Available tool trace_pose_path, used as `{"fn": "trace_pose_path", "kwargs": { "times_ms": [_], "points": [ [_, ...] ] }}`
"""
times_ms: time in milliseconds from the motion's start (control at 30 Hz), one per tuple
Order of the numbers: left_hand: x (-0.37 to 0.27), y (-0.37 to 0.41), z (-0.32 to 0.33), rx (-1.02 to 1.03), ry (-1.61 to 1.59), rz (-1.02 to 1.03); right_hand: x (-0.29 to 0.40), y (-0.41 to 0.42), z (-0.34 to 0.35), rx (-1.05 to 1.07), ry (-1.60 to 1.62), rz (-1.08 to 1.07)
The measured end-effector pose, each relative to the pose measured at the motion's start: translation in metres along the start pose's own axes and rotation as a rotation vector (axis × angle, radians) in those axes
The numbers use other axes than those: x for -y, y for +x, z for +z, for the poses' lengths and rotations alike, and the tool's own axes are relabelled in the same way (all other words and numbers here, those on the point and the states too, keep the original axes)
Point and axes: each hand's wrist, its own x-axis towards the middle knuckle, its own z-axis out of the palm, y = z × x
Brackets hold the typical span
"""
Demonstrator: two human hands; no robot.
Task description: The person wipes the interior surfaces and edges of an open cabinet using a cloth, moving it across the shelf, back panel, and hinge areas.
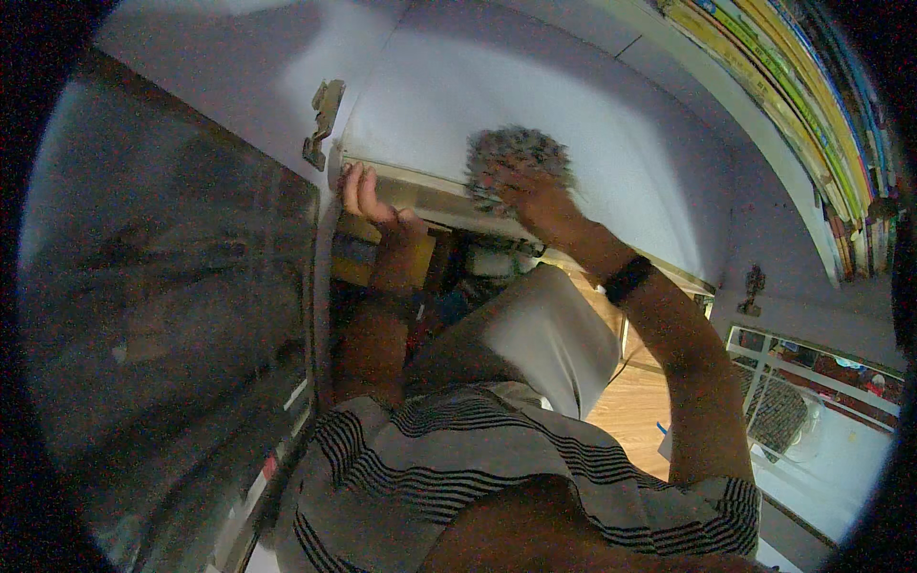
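My right hand (526, 193) presses on a grey shaggy cleaning cloth or mitt (519, 147), blurred, against a white shelf (423, 107). Whether the hand is inside the mitt or on top of it cannot be seen. A dark band (629, 279) circles that wrist. My left hand (372, 197) is at the shelf's front edge (430, 179), near its left end, with the fingers curled up over the edge. Just above these fingers, a metal cabinet hinge (324, 125) is fixed to the white side panel.
Books (781, 93) stand on a shelf at the upper right. A dark glossy panel (172, 286) fills the left side. Below the white shelf is a dim compartment with dark items (466, 286). Wooden floor (637, 401) and a white-framed rack (759, 379) appear at the right.
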Motion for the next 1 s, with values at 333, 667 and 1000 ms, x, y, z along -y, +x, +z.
{"fn": "trace_pose_path", "kwargs": {
  "times_ms": [333, 667, 1000],
  "points": [
    [-0.002, 0.019, -0.024, 0.034, 0.025, 0.119, 0.075, 0.157, -0.005, -0.124, 0.078, 0.065],
    [0.002, 0.03, -0.013, -0.109, -0.193, 0.109, 0.093, 0.132, -0.002, -0.25, 0.074, -0.024],
    [0.019, 0.022, -0.033, 0.126, -0.154, 0.161, 0.015, -0.106, 0.04, -0.187, -0.133, 0.113]
  ]
}}
